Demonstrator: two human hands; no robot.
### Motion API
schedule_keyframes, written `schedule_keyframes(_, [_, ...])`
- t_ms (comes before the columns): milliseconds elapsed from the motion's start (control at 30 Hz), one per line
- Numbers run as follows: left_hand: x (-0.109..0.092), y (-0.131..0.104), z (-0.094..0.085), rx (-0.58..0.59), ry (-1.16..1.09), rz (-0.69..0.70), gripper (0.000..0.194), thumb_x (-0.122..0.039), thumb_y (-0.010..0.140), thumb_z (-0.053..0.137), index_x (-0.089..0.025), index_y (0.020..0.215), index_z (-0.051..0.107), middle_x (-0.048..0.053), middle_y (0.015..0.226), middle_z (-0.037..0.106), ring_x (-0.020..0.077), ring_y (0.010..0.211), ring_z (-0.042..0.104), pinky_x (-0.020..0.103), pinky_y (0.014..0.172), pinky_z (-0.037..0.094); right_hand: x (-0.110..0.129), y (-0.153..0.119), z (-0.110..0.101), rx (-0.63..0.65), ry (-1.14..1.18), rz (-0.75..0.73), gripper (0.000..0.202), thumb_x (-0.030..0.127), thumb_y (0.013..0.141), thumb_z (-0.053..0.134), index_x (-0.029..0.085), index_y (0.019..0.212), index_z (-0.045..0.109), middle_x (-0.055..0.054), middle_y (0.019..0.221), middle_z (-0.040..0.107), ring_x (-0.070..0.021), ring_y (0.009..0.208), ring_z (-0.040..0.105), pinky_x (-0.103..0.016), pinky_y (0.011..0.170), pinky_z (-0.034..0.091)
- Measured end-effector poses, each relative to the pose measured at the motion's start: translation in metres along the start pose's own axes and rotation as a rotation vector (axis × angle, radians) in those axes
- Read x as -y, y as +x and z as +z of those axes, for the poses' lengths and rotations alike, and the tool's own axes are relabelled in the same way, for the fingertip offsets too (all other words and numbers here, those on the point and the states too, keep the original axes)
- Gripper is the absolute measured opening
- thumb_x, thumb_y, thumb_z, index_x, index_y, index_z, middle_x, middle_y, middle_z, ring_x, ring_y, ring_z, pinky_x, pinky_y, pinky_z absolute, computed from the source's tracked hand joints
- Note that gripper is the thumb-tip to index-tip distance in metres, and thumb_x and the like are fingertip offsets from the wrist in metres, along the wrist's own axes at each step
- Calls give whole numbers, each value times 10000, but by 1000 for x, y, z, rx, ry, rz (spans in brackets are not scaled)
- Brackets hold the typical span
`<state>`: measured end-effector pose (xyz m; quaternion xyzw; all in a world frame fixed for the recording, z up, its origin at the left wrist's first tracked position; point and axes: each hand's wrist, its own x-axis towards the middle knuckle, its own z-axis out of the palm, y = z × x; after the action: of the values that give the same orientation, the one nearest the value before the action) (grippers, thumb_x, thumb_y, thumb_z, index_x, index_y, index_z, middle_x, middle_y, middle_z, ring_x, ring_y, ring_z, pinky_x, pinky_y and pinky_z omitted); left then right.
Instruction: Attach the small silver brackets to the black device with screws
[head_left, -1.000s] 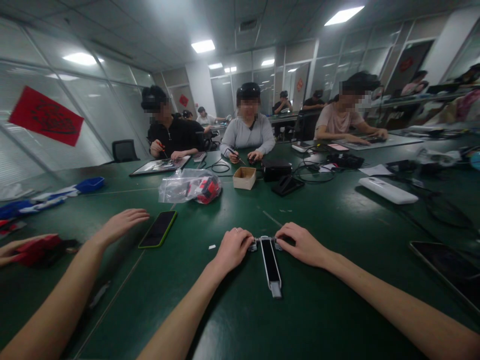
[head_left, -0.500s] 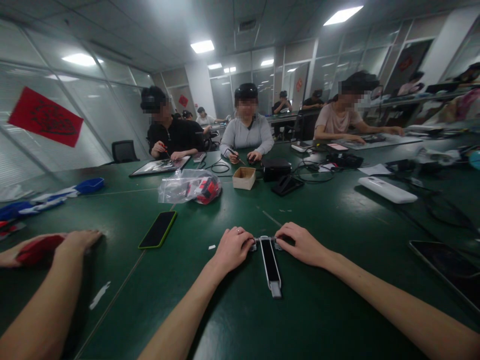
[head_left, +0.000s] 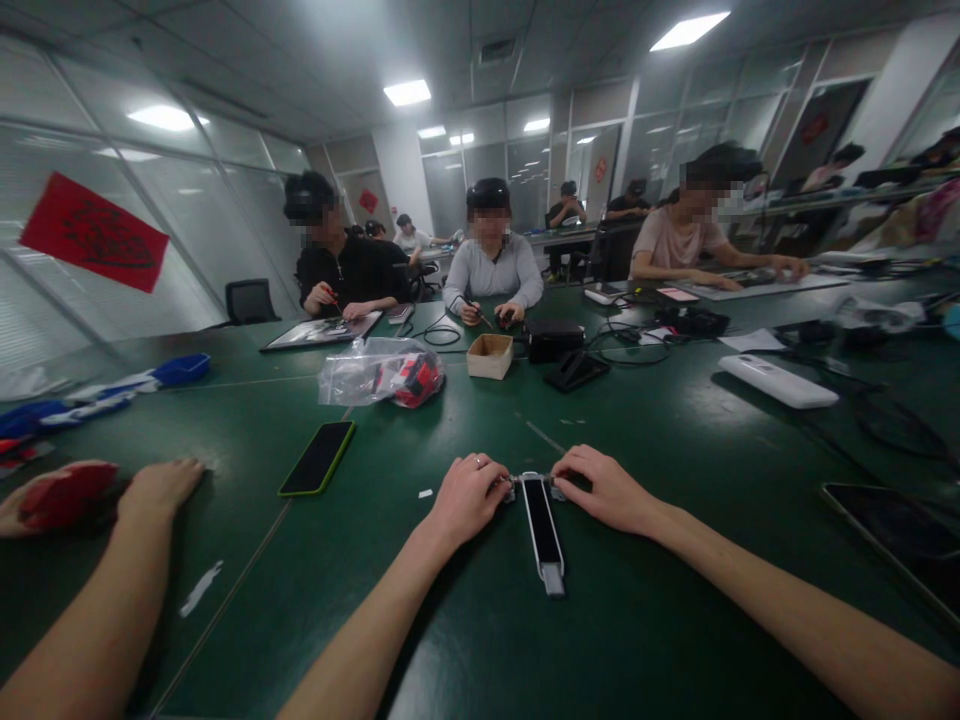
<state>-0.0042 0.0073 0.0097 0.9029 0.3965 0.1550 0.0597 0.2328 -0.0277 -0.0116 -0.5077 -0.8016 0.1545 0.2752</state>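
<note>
A narrow device with a black face, a pale rim and a grey end piece lies on the green table between my hands. Its far end has small metallic parts on both sides. My left hand has its fingers closed at the left metallic part. On the other side, my right hand pinches at the right one. Fingertips hide most of these small parts, so their shape cannot be made out.
A green-rimmed phone, a clear bag, a small box, a black stand and a white device lie around. At left, another person's hands hold a red object. A dark tablet is at right.
At the left, the neighbouring person's hand with the red object has moved left, away from that person's other hand. My own hands show no clear change.
</note>
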Motion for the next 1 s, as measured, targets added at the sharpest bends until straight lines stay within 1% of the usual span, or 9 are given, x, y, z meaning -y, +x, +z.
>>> schedule_keyframes(133, [0,0,-1,3,-56,-14,156,-289,866,530,-204,906,655,41,910,642,185,879,566,300,765,399,1,0,-1,14,13,12,221,354,882,486,203,935,638,-53,927,608,-178,863,540,-357,767,461])
schedule_keyframes(267, [0,-1,-2,-14,-90,-22,161,-268,866,512,-204,904,655,44,909,644,190,883,571,308,789,409,2,0,-2,21,15,18,225,355,884,481,203,945,637,-55,938,603,-183,868,540,-363,762,468])
schedule_keyframes(500, [1,0,1,-27,-131,-31,152,-246,873,506,-200,883,651,37,895,643,175,839,574,282,739,414,3,0,-3,16,10,2,223,351,884,480,203,938,637,-60,928,610,-189,872,539,-368,774,461])
schedule_keyframes(667, [2,1,2,-23,-123,-57,182,-287,879,500,-193,892,656,42,879,643,176,816,573,284,735,414,3,1,-2,11,-3,1,210,336,879,490,193,925,636,-56,909,611,-183,858,536,-359,766,457])
schedule_keyframes(867, [1,2,0,-5,-99,-29,195,-279,883,492,-194,859,665,46,853,647,180,824,572,295,756,413,2,0,-3,20,10,2,213,341,885,486,199,933,637,-53,918,605,-177,853,534,-353,755,457])
schedule_keyframes(1000, [1,3,0,2,-111,-15,192,-273,882,487,-191,871,660,47,866,649,180,823,571,289,736,414,4,0,-5,0,-8,-7,192,318,882,496,191,921,635,-52,909,609,-174,855,534,-350,762,452])
